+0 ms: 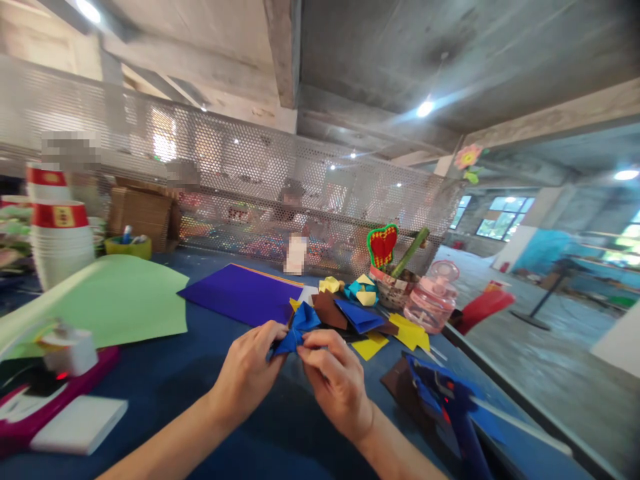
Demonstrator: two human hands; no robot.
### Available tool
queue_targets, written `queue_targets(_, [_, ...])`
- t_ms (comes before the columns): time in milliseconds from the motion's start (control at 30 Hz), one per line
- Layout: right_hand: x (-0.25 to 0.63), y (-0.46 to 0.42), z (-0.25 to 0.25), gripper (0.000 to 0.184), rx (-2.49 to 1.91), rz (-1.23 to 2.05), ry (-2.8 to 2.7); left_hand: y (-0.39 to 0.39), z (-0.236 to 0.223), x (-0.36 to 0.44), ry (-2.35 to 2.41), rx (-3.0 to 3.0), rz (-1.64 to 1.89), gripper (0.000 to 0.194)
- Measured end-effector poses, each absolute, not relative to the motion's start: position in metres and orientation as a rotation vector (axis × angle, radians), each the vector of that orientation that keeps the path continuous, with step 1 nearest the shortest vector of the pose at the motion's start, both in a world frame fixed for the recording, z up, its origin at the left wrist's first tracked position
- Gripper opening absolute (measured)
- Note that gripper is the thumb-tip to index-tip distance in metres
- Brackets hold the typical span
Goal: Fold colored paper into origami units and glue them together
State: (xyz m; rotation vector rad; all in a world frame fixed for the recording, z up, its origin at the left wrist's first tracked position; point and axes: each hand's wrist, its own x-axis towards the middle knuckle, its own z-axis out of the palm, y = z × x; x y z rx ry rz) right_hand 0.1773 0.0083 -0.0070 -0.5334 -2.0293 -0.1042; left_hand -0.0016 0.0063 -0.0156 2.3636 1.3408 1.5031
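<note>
Both hands pinch a small folded blue paper piece (pixel 299 328) above the dark blue tabletop (pixel 200 380). My left hand (pixel 250 370) grips its left side with fingers curled. My right hand (pixel 334 380) holds its right side with thumb and fingers closed. Just behind the hands lie folded paper pieces in brown (pixel 330 311), blue (pixel 359 316) and yellow (pixel 411 333). A purple paper sheet (pixel 240 293) lies behind to the left.
A light green sheet (pixel 115 300) and stacked paper cups (pixel 60 240) are at the left. A blue glue gun (pixel 453 407) rests at the right front. A pink jar (pixel 431 303) and a woven basket (pixel 393 287) stand near the table's right edge. A perforated metal screen (pixel 250 187) runs behind.
</note>
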Motion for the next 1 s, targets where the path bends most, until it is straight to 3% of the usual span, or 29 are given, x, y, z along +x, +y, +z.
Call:
queue_targets(233, [0.178, 0.01, -0.008, 0.024, -0.521, -0.112, -2.025, 0.006, -0.014, -0.001, 1.324, 2.296, 1.542, 0.021])
queue_targets(400, [0.173, 0.01, -0.005, 0.023, -0.57, 0.038, -1.908, 0.003, -0.012, 0.0, 1.436, 2.308, 1.623, 0.011])
queue_targets(833, [0.169, 0.013, -0.008, 0.009, -0.705, 0.278, -1.778, 0.001, -0.008, 0.003, 1.53, 2.265, 1.529, 0.006])
queue_targets(1000, [0.165, 0.016, -0.011, 0.006, -0.86, 0.551, -1.698, 0.001, -0.005, 0.01, 1.449, 1.976, 1.431, 0.017])
